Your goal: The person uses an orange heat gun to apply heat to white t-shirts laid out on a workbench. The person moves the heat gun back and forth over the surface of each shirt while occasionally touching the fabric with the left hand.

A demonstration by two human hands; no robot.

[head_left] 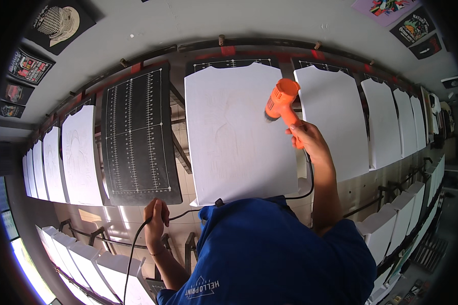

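The right hand (306,137) has its grip wrapped around the handle of one orange heat gun (281,104), nozzle aimed left at the white shirt (236,137) stretched on the middle platen. The left hand (155,216) has its grip closed on the single black cord (137,244). Right arm raised, left held low. One bare black platen (137,137) stands beside the shirt.

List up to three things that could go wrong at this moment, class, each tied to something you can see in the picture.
1. The orange heat gun in the right hand points at the white shirt on its board; lingering on one spot may scorch the fabric.
2. The black cord, gripped by the left hand, hangs in loops past the racks below and could snag.
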